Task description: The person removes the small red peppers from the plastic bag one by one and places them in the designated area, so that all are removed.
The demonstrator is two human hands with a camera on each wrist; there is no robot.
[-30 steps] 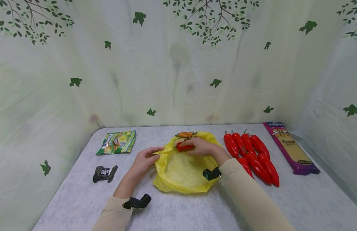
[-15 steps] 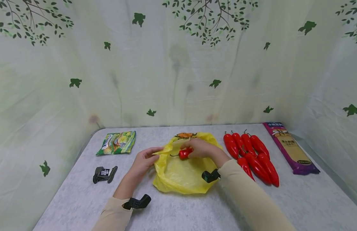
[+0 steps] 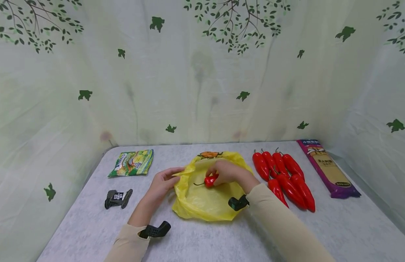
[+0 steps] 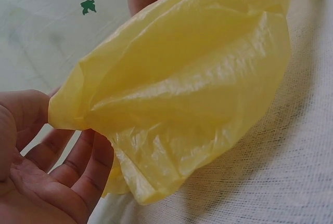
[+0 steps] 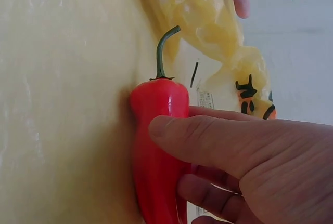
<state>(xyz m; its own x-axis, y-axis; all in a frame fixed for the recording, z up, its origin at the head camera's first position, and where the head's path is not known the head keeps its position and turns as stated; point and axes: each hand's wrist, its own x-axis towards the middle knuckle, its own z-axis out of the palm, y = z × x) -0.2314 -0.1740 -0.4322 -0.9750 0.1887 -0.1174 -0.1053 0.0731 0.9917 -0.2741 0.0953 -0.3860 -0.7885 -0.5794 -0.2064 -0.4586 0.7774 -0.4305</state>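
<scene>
A yellow plastic bag (image 3: 202, 196) lies open in the middle of the table. My left hand (image 3: 163, 183) pinches the bag's left rim (image 4: 67, 107) and holds it up. My right hand (image 3: 226, 172) grips a red chili pepper (image 3: 210, 179) inside the bag's mouth, stem pointing left. In the right wrist view the thumb lies across the chili pepper (image 5: 156, 151), which rests against the yellow plastic (image 5: 62, 104). Several more red chili peppers (image 3: 282, 176) lie in a row just right of the bag.
A green snack packet (image 3: 132, 163) lies at the back left, a small black folded item (image 3: 118, 198) in front of it. A long purple noodle package (image 3: 327, 168) lies at the far right. A leaf-patterned curtain (image 3: 196, 72) walls the table on three sides.
My right hand has carried the chili pepper from the bag's far rim down and toward me into the bag's mouth. The left hand has kept its hold on the rim.
</scene>
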